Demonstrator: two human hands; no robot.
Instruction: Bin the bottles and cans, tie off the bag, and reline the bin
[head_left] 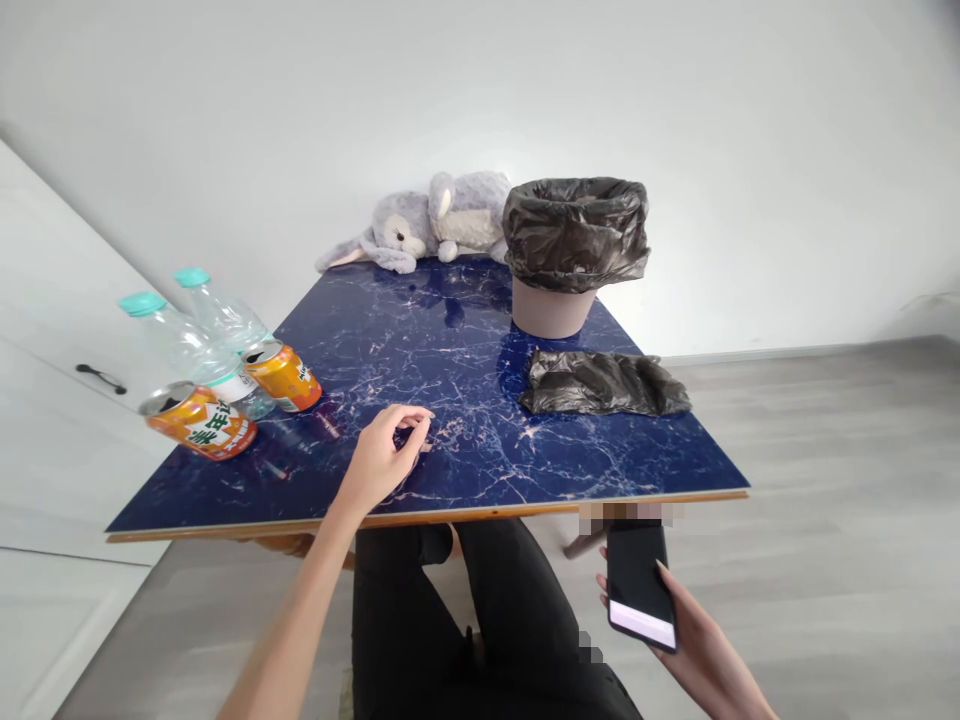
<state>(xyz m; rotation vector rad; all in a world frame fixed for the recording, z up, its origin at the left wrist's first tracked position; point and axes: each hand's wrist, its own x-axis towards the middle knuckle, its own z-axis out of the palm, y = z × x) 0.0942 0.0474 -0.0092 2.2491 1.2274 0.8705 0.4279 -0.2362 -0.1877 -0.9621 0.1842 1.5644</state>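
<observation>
My left hand rests on the blue marble-patterned table, its fingers curled and the thumb tip meeting the index finger. Nothing shows between them. Below the table's front edge on the right, my right hand grips a black smartphone, its screen dark except for a pale strip at the lower end. Left of my left hand stand two orange drink cans, a nearer can and a farther can. Two clear plastic bottles with teal caps, one bottle and another bottle, stand behind the cans.
A beige bin lined with a black plastic bag stands at the back right. A folded black bag lies before it. A grey plush rabbit lies against the wall. A white cabinet door borders the left side.
</observation>
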